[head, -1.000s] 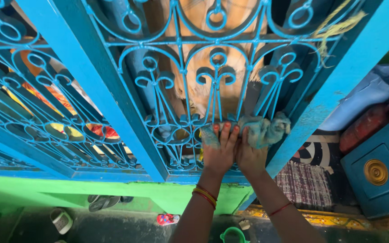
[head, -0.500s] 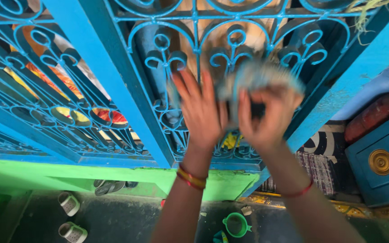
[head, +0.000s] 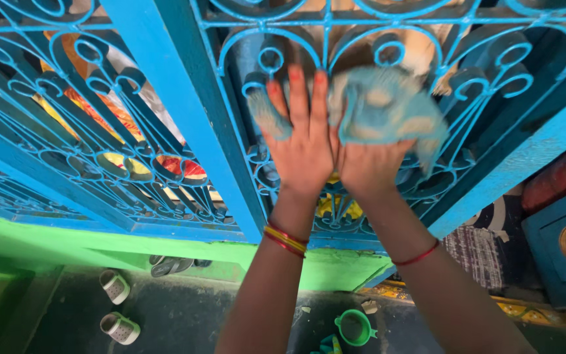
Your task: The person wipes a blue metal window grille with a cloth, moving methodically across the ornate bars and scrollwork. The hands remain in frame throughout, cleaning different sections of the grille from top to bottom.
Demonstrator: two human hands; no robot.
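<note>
A crumpled blue-grey cloth (head: 388,108) is pressed flat against the blue scrolled grille (head: 165,98) by the right hand (head: 368,167); the left hand (head: 302,147) lies beside it, fingers spread. Open scrollwork is seen left; the slanted frame edge (head: 519,164) runs close right.

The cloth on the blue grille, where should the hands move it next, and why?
Probably a short slide up and to the right. Both hands, left hand flat and right hand gripping, press the cloth onto the grille scrollwork; the curls on the upper right lie just past the cloth's edge, uncovered.
</note>
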